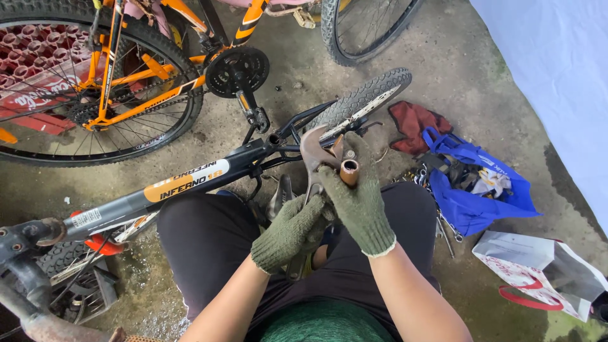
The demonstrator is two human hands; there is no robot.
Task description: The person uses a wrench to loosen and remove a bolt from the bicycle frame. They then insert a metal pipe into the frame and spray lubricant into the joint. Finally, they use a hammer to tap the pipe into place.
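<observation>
A person sits low on a concrete floor [443, 57], seen from above, with both hands in olive knit gloves meeting at the centre of the frame over dark-trousered knees.

The right hand [361, 196] is wrapped around a small rusty tube-shaped part [349, 171], whose open round end points up toward the camera between the fingers. The left hand [292, 229], just below and to the left, is closed around the handle of a large rusty wrench [315, 152]. The wrench head rises above both gloves, its open jaws touching or very near the tube; whether they actually bite on it cannot be told.

Across the middle left of the frame lies a bicycle frame [183, 180], black with an orange and white panel, running from lower left up toward the hands. Its seat-tube opening [274, 139] stands empty just left of the wrench, and a knobby tyre [364, 98] sits behind it.

Judging from this, the part is already off the bicycle and in hand, and the work on it with the wrench looks under way rather than finished; nothing shows it refitted.

In the upper left stands an orange bicycle [126, 69] with its chainring and pedal. To the right lie a dark red rag [411, 123], a blue bag [475, 190] with loose metal tools spilling beside it, and a white bag with red handles [538, 272] at lower right.
</observation>
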